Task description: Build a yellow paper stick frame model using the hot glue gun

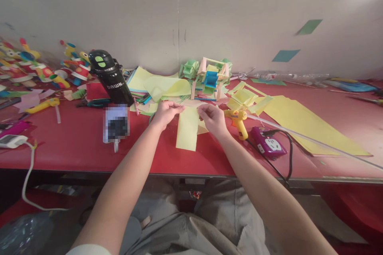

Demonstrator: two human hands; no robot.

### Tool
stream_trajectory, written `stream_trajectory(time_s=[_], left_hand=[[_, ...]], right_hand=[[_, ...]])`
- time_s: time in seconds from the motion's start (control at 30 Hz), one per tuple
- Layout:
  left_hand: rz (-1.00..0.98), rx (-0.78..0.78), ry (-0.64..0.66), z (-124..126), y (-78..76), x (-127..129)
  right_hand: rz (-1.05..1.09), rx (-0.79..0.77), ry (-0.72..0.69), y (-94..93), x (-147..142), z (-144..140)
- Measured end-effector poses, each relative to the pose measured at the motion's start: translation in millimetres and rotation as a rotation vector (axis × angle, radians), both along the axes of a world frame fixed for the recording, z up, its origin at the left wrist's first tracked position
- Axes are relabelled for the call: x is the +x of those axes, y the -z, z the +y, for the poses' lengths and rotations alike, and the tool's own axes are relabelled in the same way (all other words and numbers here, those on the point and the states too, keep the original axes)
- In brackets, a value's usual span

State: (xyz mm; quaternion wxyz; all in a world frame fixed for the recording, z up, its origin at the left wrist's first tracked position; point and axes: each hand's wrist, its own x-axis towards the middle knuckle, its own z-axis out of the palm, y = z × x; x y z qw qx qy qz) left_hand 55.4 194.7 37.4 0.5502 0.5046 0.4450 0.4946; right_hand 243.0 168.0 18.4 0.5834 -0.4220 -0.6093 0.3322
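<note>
A strip of pale yellow paper hangs between my two hands, its lower end toward the table's front edge. My left hand pinches its upper left corner between thumb and fingers. At the upper right corner, my right hand grips the paper the same way. Just beyond my hands stands a small wooden frame with folded blue and yellow paper in it. Green folded paper pieces sit beside the frame. To the right of my right hand lies a yellow hot glue gun.
A black bottle and a phone stand at the left. Large yellow sheets lie at the right, near a purple power strip with a black cord. Colourful paper toys crowd the far left. A grey partition closes the back.
</note>
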Motion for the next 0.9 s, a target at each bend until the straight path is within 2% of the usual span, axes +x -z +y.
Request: stream_trajectory(time_s=[0.1, 0.17, 0.27, 0.43, 0.6, 0.8, 0.9], left_hand=[[0.039, 0.082, -0.046, 2.0, 3.9, 0.4], [0.034, 0.096, 0.010, 2.1, 5.5, 0.3], [0.045, 0.060, 0.111, 1.5, 6.2, -0.3], [0.092, 0.037, 0.067, 1.1, 6.1, -0.7], [0.131, 0.026, 0.166, -1.3, 5.6, 0.6], [0.158, 0.043, 0.103, -1.7, 9.6, 2.6], [0.118, 0.031, 0.182, -2.0, 8.1, 1.5]], right_hand=[[-0.017, 0.007, 0.004, -0.4, -0.1, -0.5], [-0.023, 0.021, 0.015, -0.6, 0.8, -0.9], [0.009, 0.045, 0.035, -0.6, 2.1, -1.0], [0.007, 0.068, 0.080, 0.2, 1.2, -0.9], [0.024, 0.089, 0.154, 2.1, 2.2, 0.7], [0.026, 0.130, 0.211, 3.4, 5.1, 3.9], [0.041, 0.138, 0.240, 2.7, 7.2, 4.2]])
